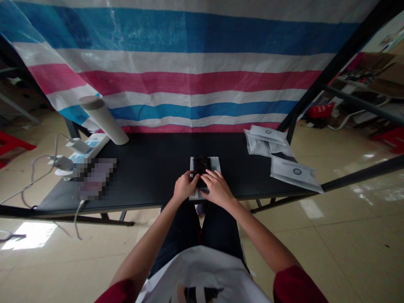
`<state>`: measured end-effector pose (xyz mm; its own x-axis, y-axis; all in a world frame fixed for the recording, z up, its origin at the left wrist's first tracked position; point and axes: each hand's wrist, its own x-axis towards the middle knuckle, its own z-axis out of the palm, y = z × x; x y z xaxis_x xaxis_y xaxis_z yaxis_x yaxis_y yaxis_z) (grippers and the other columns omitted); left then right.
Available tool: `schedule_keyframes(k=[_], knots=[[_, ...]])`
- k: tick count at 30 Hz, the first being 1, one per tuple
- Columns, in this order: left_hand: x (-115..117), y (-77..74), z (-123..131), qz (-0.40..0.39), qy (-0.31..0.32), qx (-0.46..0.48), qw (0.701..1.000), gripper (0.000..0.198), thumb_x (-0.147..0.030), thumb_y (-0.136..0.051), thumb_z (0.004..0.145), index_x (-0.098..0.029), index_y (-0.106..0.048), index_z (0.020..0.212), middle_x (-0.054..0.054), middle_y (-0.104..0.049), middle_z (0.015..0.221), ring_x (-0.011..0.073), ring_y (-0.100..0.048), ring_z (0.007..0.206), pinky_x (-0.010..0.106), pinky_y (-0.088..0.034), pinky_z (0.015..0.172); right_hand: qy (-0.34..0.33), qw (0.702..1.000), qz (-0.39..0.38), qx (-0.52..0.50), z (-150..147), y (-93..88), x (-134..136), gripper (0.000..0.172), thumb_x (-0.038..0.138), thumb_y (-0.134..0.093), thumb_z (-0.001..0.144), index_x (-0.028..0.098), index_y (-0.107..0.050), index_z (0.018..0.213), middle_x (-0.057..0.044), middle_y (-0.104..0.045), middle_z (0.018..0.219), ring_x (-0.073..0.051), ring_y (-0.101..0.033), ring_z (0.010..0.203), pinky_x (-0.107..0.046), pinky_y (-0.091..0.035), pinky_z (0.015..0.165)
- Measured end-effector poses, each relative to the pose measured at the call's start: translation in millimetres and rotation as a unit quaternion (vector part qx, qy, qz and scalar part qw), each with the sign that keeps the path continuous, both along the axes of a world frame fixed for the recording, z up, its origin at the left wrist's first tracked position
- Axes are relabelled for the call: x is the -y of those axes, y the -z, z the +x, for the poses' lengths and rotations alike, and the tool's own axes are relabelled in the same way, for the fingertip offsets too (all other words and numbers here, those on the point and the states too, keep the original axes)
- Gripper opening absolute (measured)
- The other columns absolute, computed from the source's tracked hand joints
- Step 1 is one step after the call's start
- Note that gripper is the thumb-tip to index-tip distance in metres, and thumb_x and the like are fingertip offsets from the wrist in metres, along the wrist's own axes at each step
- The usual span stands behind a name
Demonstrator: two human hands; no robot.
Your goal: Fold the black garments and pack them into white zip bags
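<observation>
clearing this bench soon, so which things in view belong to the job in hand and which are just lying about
In the job:
dark item being handled
pale flat sheet or packet beneath it
white packets at right, probably

Apparently just about:
bottle
power strip with plugs
pixelated item at left

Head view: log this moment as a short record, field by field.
left hand: at the left side of the black item
right hand: at the black item's right side
under the item: pale flat sheet or bag, on the black table
table right: pale packets
table left: bottle, power strip, pixelated object
behind: striped sheet
unclear: grip firmness
</observation>
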<state>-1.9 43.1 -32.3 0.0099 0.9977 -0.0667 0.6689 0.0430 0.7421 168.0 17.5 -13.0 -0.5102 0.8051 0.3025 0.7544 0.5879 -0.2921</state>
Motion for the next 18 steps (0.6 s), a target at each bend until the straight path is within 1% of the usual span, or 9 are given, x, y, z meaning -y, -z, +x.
schedule_keyframes(k=[4, 6, 7, 9, 11, 14, 16, 17, 18], knots=[[1.8, 2.9, -9.5, 0.045, -0.024, 0.105, 0.993, 0.035, -0.051, -0.055, 0.086, -0.018, -0.063, 0.094, 0.003, -0.068, 0.074, 0.0157, -0.062, 0.064, 0.024, -0.039, 0.056, 0.007, 0.999, 0.002, 0.038, -4.8, -1.1, -13.1, 0.043, 0.013, -0.07, 0.077, 0.013, -0.061, 0.119, -0.014, -0.069, 0.112, -0.028, -0.06, 0.114, -0.046, -0.037, 0.109], [6.9, 1.4, -13.8, 0.053, -0.044, 0.165, 0.984, 0.037, -0.054, -0.056, 0.084, -0.018, -0.061, 0.085, 0.002, -0.065, 0.072, 0.0139, -0.06, 0.06, 0.023, -0.04, 0.055, 0.01, 0.999, 0.005, 0.033, -6.3, 0.3, -18.8, 0.04, 0.013, -0.069, 0.077, 0.013, -0.062, 0.116, -0.013, -0.07, 0.107, -0.026, -0.063, 0.105, -0.043, -0.041, 0.105], [10.4, -0.6, -14.9, 0.039, -0.048, 0.195, 0.979, 0.039, -0.056, -0.055, 0.084, -0.018, -0.059, 0.081, 0.001, -0.063, 0.067, 0.0132, -0.058, 0.057, 0.022, -0.039, 0.053, 0.017, 1.0, 0.007, 0.023, -6.4, 1.4, -21.0, 0.039, 0.014, -0.068, 0.077, 0.014, -0.062, 0.116, -0.012, -0.07, 0.105, -0.026, -0.064, 0.101, -0.042, -0.043, 0.102], [17.9, -7.3, -14.4, -0.036, -0.044, 0.266, 0.962, 0.045, -0.061, -0.052, 0.085, -0.017, -0.058, 0.08, 0.0, -0.058, 0.061, 0.0125, -0.056, 0.051, 0.022, -0.039, 0.049, 0.046, 0.999, 0.019, -0.011, -5.0, 3.1, -23.5, 0.037, 0.014, -0.065, 0.079, 0.016, -0.062, 0.116, -0.011, -0.07, 0.105, -0.025, -0.064, 0.099, -0.04, -0.047, 0.096], [23.6, -16.1, -10.8, -0.156, -0.032, 0.344, 0.925, 0.05, -0.064, -0.047, 0.087, -0.015, -0.06, 0.089, 0.001, -0.061, 0.064, 0.0135, -0.059, 0.051, 0.022, -0.04, 0.047, 0.071, 0.995, 0.046, -0.052, -2.2, 2.5, -23.1, 0.036, 0.014, -0.061, 0.08, 0.017, -0.061, 0.116, -0.011, -0.069, 0.109, -0.026, -0.063, 0.103, -0.039, -0.049, 0.095], [24.0, -27.4, -3.3, -0.323, -0.023, 0.465, 0.824, 0.054, -0.063, -0.042, 0.09, -0.014, -0.06, 0.103, 0.007, -0.069, 0.081, 0.0175, -0.067, 0.063, 0.024, -0.049, 0.052, 0.063, 0.99, 0.087, -0.095, 1.9, -4.3, -15.9, 0.036, 0.012, -0.06, 0.079, 0.017, -0.062, 0.115, -0.012, -0.068, 0.112, -0.026, -0.061, 0.109, -0.04, -0.047, 0.098], [19.4, -30.4, 0.7, -0.374, -0.03, 0.531, 0.76, 0.049, -0.059, -0.042, 0.09, -0.014, -0.06, 0.101, 0.008, -0.07, 0.083, 0.0185, -0.069, 0.067, 0.027, -0.053, 0.057, 0.041, 0.989, 0.096, -0.105, 3.5, -11.2, -7.4, 0.037, 0.012, -0.061, 0.078, 0.018, -0.062, 0.114, -0.012, -0.068, 0.11, -0.027, -0.06, 0.108, -0.041, -0.048, 0.096], [16.5, -30.2, 2.3, -0.374, -0.04, 0.551, 0.745, 0.044, -0.055, -0.045, 0.09, -0.015, -0.06, 0.098, 0.007, -0.069, 0.08, 0.0178, -0.068, 0.065, 0.027, -0.053, 0.058, 0.029, 0.99, 0.092, -0.105, 4.1, -14.6, -2.7, 0.037, 0.013, -0.063, 0.077, 0.018, -0.062, 0.114, -0.012, -0.068, 0.108, -0.027, -0.061, 0.106, -0.041, -0.049, 0.094], [13.7, -29.2, 3.6, -0.359, -0.055, 0.562, 0.743, 0.037, -0.051, -0.049, 0.089, -0.015, -0.06, 0.095, 0.005, -0.067, 0.075, 0.0164, -0.066, 0.061, 0.027, -0.053, 0.056, 0.015, 0.991, 0.082, -0.104, 4.8, -17.7, 1.8, 0.038, 0.014, -0.064, 0.077, 0.018, -0.062, 0.114, -0.012, -0.068, 0.106, -0.027, -0.062, 0.103, -0.041, -0.05, 0.093]])
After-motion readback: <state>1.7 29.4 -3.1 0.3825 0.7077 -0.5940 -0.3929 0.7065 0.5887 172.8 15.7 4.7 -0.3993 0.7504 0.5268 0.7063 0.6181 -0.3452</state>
